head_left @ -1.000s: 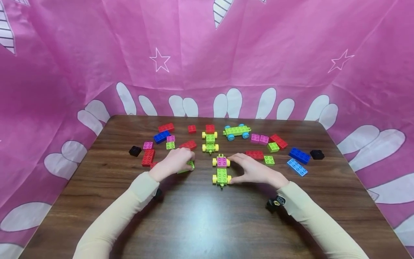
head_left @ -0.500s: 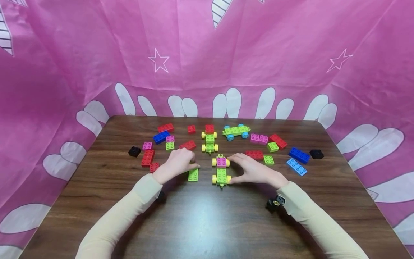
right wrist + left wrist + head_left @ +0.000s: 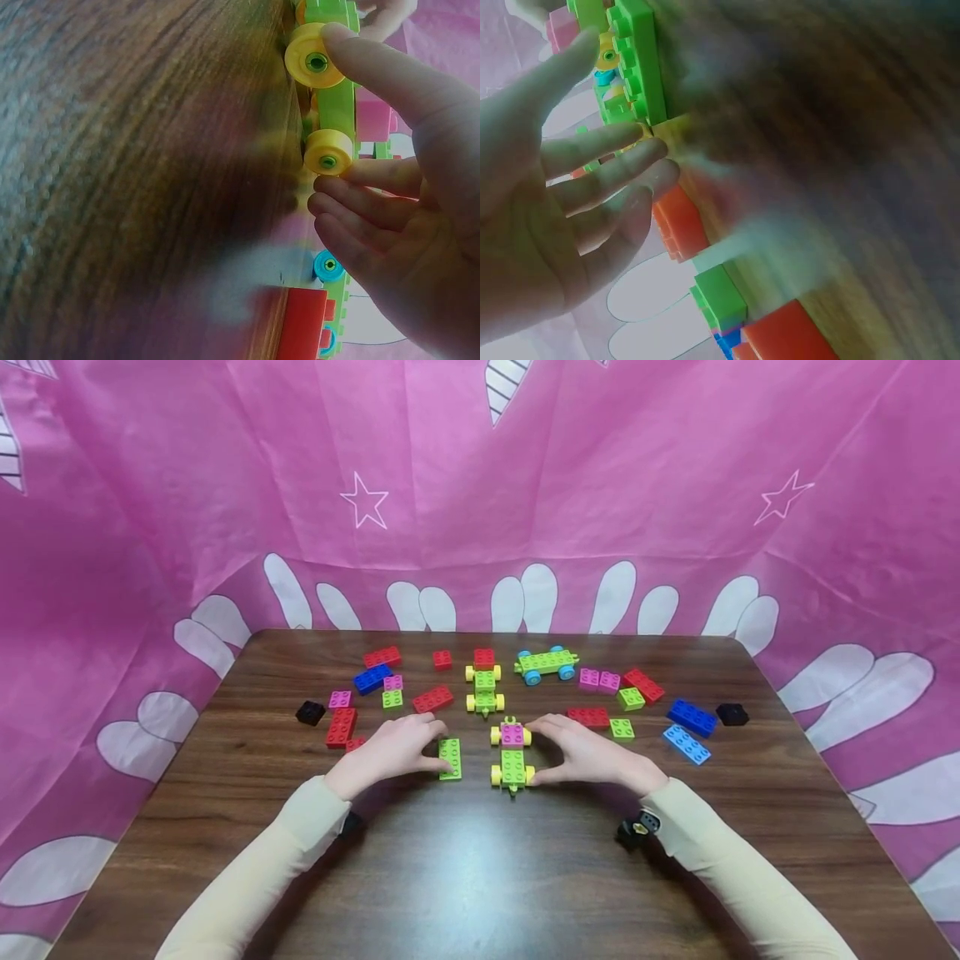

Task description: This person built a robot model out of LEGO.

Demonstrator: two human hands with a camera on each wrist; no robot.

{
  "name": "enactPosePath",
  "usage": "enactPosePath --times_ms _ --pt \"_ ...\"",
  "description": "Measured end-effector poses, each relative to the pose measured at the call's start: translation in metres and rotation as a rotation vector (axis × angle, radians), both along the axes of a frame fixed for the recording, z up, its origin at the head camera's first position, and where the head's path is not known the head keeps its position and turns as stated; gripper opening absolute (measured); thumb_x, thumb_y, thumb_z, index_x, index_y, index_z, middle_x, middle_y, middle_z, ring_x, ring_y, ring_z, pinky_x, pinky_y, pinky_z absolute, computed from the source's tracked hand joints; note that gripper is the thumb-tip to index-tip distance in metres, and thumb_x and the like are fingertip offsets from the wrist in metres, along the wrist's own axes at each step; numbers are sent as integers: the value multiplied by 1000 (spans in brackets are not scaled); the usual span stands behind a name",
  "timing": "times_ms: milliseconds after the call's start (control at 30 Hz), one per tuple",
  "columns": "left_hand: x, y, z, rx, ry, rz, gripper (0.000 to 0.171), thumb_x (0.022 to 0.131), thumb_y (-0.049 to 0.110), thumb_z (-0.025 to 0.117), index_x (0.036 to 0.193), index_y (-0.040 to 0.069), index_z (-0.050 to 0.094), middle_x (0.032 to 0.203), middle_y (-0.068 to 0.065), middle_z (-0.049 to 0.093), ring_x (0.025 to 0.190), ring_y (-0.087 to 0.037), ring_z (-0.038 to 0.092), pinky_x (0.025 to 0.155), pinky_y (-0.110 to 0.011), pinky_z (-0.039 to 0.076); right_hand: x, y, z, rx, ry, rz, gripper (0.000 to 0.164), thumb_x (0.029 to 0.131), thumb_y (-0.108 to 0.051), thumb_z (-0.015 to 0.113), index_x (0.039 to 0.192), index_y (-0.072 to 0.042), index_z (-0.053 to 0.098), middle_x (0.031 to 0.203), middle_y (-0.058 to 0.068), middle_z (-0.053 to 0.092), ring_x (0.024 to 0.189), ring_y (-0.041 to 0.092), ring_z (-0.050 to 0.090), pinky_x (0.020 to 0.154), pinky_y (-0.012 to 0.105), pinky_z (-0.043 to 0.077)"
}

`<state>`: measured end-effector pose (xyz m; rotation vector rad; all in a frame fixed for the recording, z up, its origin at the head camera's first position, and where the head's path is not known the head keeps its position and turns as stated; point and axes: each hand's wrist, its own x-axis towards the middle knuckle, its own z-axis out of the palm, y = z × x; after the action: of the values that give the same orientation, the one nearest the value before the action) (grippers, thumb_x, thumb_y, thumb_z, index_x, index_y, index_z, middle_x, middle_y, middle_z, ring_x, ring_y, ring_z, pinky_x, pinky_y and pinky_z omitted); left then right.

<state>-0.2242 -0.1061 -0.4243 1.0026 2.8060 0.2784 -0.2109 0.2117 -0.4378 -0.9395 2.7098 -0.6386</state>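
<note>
In the head view, my left hand (image 3: 390, 752) is beside a long lime-green building brick (image 3: 451, 752) lying on the table, with the thumb tip over its left edge. The left wrist view shows the fingers (image 3: 604, 176) straight and spread, the brick (image 3: 649, 67) past the thumb. My right hand (image 3: 588, 756) holds a toy car (image 3: 513, 764) by its right-hand yellow wheels. Its thumb touches the rear wheel (image 3: 315, 61) in the right wrist view, and the index finger is against the front wheel (image 3: 328, 152). A pink brick (image 3: 512, 735) sits on the car's front.
Another yellow-wheeled car (image 3: 486, 687) stands behind, near a lime base with blue wheels (image 3: 546, 662). Red, blue, pink and green bricks lie on both sides, including a red brick (image 3: 432, 698) and a dark blue brick (image 3: 692, 717). A pink cloth (image 3: 465, 485) hangs behind the table.
My left hand has turned the green brick from slanted to lengthwise beside the car, and has since loosened and shifted slightly left. The right hand and car have stayed in place.
</note>
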Motion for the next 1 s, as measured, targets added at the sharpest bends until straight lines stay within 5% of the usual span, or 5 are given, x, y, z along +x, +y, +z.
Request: enactPosePath --times_ms 233,1000 --pt "7 3 1 -40 -1 -40 68 74 52 83 123 7 67 111 -8 66 103 -21 63 79 -38 60 -1 0 0 11 2 -5 83 78 -54 78 141 -6 52 141 10 57 132 26 52 110 48 45" --pt "1 5 -7 -35 -12 -65 63 75 47 84 121 7 67 109 -6 62 100 -18 57 80 -35 58 0 1 -1 -3 -33 -12 83 79 -54 78 142 -8 51 142 9 56 132 25 52 111 48 45"
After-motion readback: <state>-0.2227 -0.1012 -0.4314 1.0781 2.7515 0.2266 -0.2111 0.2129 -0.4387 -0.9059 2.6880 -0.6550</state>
